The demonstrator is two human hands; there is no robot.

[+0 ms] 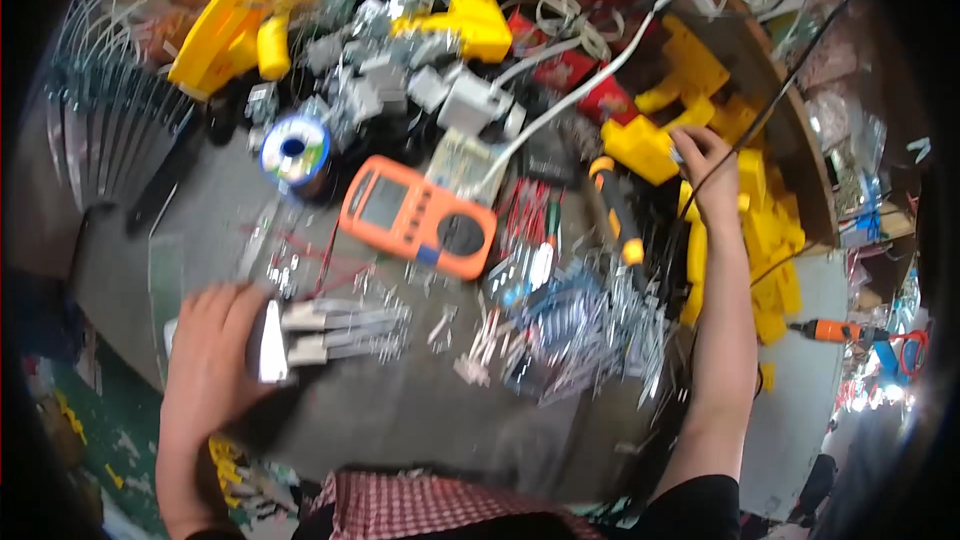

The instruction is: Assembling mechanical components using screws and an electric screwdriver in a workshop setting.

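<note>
My left hand [212, 345], slightly blurred, is closed around a white block [271, 342] at the left of the dark table. Beside the block, pale connectors [306, 316] with light leads stretch to the right. My right hand [708, 168] reaches to the far right, over a heap of yellow plastic housings [767, 230]. Its thumb and fingers pinch together by a yellow housing [640, 148]; a small pale bit shows at the fingertips, too small to name. An orange multimeter [428, 250] lies between the hands.
A solder spool [296, 152] stands behind the multimeter. Grey and white boxy parts [380, 85] are piled at the back. A black-and-orange screwdriver [617, 212] and many loose metal pieces [640, 335] lie right of centre. A white cable [590, 80] and a dark cord [790, 85] cross the right side.
</note>
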